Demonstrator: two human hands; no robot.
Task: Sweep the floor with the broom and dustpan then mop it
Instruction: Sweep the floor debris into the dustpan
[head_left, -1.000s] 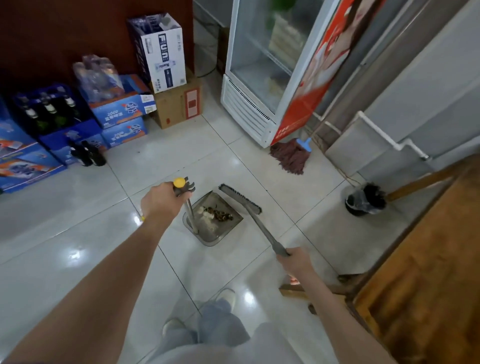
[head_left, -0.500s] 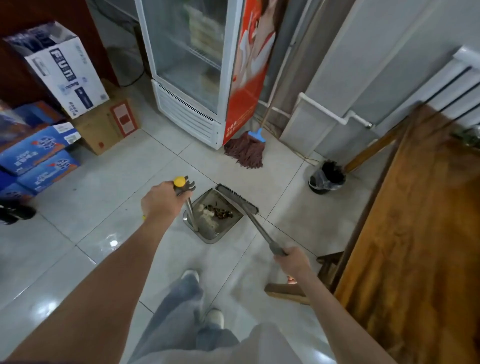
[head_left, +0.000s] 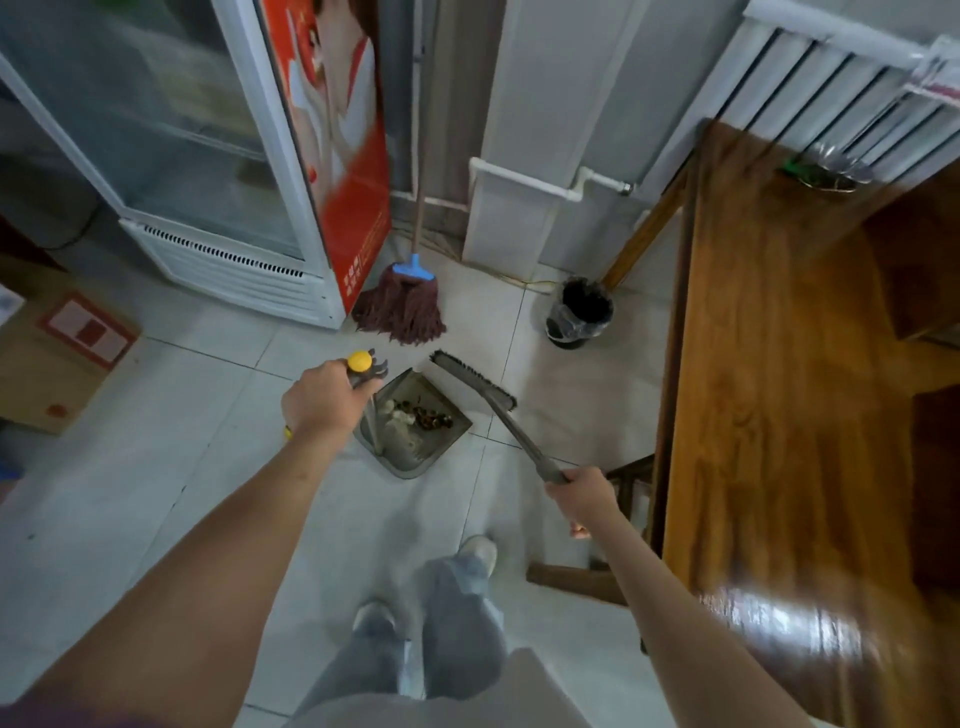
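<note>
Dustpan (head_left: 415, 434) held swept debris, left hand (head_left: 319, 400) and right hand (head_left: 584, 493) clamped on dustpan handle and broom (head_left: 498, 410); mop (head_left: 402, 306) leaned unused at upper centre, mopping apparently left.

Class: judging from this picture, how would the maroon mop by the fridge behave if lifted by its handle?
The mop head's yarn strands splay limply on the tiles, so they would likely dangle floppily. Its long thin handle looks rigid, so probably head-heavy.

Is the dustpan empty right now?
No, the dustpan holds a small pile of dark and pale debris near its middle.
</note>
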